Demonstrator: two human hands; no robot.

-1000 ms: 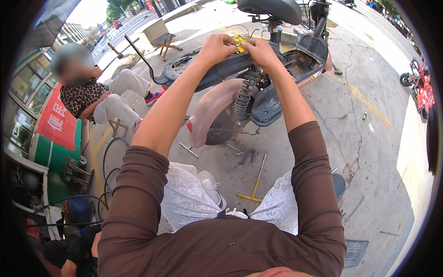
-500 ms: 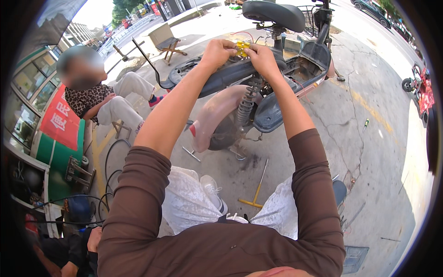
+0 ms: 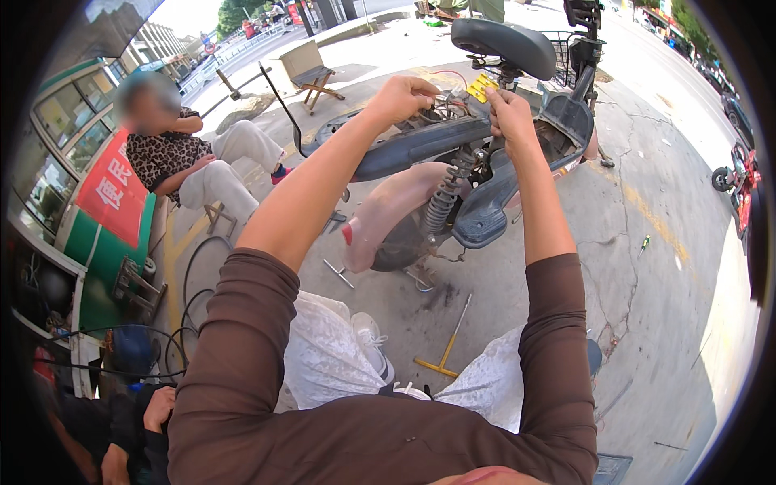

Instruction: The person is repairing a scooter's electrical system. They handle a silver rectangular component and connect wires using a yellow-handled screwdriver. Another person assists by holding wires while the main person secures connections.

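Note:
My right hand [image 3: 511,115] pinches a small flat yellow piece with dark notches [image 3: 483,86] between thumb and fingers, raised above the scooter's frame. To its left, my left hand [image 3: 402,100] is closed in a pinch over the frame, near loose wires [image 3: 454,100]; whatever its fingertips hold, if anything, is too small to make out. The partly stripped scooter shows its black seat [image 3: 509,44], a dark side panel [image 3: 432,144], a coil shock absorber [image 3: 447,194] and a pinkish rear fender [image 3: 388,212].
A yellow T-handled tool [image 3: 447,353] lies on the concrete before my feet, with a metal T-wrench [image 3: 339,273] under the fender. A screwdriver [image 3: 644,245] lies at right. One person [image 3: 170,153] sits at left; another person's hands [image 3: 159,408] show lower left. A folding stool [image 3: 314,81] stands behind.
My hands have moved apart. My left hand has let go of the yellow piece, which my right hand has carried to the right. The seated person has raised a forearm.

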